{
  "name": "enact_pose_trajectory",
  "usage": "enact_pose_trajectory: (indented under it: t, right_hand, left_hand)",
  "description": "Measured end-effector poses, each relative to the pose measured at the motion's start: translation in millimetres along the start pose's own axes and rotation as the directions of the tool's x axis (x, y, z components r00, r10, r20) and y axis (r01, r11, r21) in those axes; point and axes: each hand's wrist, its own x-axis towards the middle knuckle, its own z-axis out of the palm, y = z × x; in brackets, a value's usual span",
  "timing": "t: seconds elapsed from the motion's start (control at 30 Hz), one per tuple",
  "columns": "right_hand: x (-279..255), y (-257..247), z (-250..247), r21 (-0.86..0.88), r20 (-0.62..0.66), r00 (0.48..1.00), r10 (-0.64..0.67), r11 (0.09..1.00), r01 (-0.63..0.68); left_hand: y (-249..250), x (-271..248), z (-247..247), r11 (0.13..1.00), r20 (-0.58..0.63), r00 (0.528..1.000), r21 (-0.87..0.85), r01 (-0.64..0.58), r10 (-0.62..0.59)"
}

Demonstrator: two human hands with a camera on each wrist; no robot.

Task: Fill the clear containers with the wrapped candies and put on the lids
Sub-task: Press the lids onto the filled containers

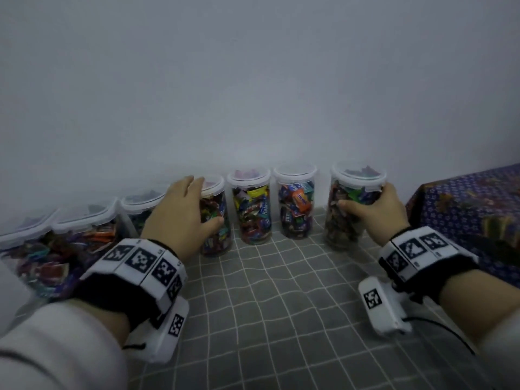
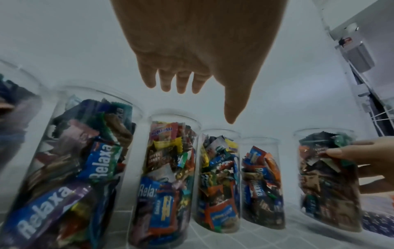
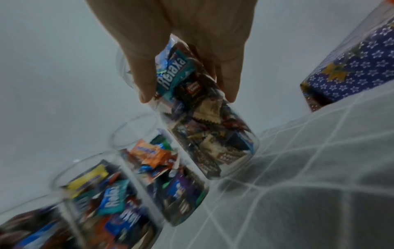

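Several clear containers full of wrapped candies stand in a row along the wall, each with a white-rimmed lid on top. My right hand [image 1: 365, 198] grips the rightmost container [image 1: 343, 229] just under its lid [image 1: 358, 171], thumb in front and fingers behind. The right wrist view shows that right hand [image 3: 189, 99] wrapped round the same container [image 3: 209, 134], whose base rests on the cloth. My left hand [image 1: 206, 201] is spread in front of another container [image 1: 216, 237], holding nothing. In the left wrist view the left hand's [image 2: 202, 104] fingers are extended above the row.
A grey checked cloth [image 1: 267, 305] covers the surface in front of the row. Something covered in blue patterned fabric [image 1: 464, 209] stands at the right edge. Two more filled containers [image 1: 254, 212] [image 1: 295, 206] stand between my hands, and others [image 1: 84, 235] to the left. A plain wall is behind.
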Motion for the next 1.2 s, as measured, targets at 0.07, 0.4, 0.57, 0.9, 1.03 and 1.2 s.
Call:
enact_pose_trajectory:
  t: [0.07,0.4,0.57,0.9,1.03,1.2]
  right_hand:
    - [15.0,-0.9,9.0,-0.041,-0.033,0.999,0.021,0.999,-0.023]
    - [65.9,8.3,39.0,-0.166,0.009,0.995,0.099,0.981,-0.097]
    - [66.2,8.4,40.7,-0.162,0.028,0.996,0.088,0.983,-0.082]
    - [61.7,6.7,45.9,-0.115,0.073,0.992,0.100,0.989,-0.092]
    - [55.2,2.0,44.5,-0.146,-0.070,0.997,-0.041,0.989,0.030]
    - [31.4,-23.8,40.3,-0.411,-0.001,0.841,-0.541,0.766,0.493]
  left_hand:
    - [-1.9,8.6,3.5,0.998,0.010,0.999,0.063,0.030,-0.031]
    - [-7.6,8.1,22.7,0.993,-0.022,0.997,0.093,0.074,-0.073]
    - [-5.4,6.7,23.9,0.992,-0.032,0.996,0.085,0.090,-0.088]
    - [-4.7,5.5,19.5,0.991,-0.022,0.996,0.098,0.092,-0.090]
    - [-5.1,5.9,15.3,0.990,-0.026,0.996,0.106,0.088,-0.086]
    - [-4.9,8.0,13.0,0.987,-0.044,0.996,0.136,0.089,-0.084]
